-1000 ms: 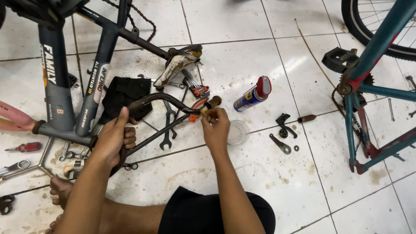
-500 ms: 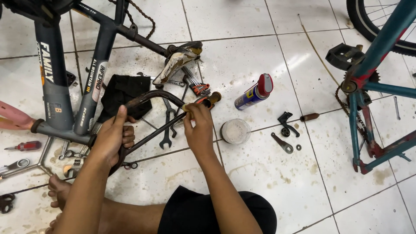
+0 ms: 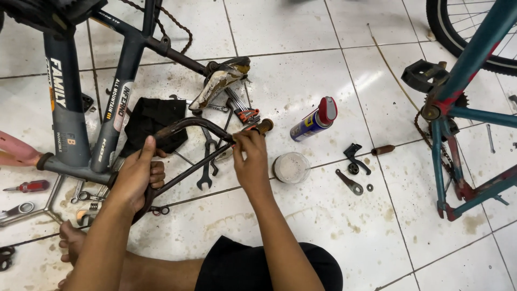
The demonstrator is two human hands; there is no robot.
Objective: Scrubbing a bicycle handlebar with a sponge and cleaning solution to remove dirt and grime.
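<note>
I brace the dark bent bike fork (image 3: 183, 156) over the tiled floor (image 3: 334, 226) with my left hand (image 3: 137, 175) wrapped round it, steadying it while my right hand (image 3: 250, 161) pinches its upper end beside the spray can (image 3: 314, 119).

Blue and yellow spray can (image 3: 313, 119) with red cap, lying on its side on the tiled floor (image 3: 334, 231), right of the hands. Just below it, small round white tub (image 3: 291, 167), standing upright. White and orange lettered decals (image 3: 123, 100) on dark bicycle frame tubes (image 3: 67, 116), upper left.
</note>
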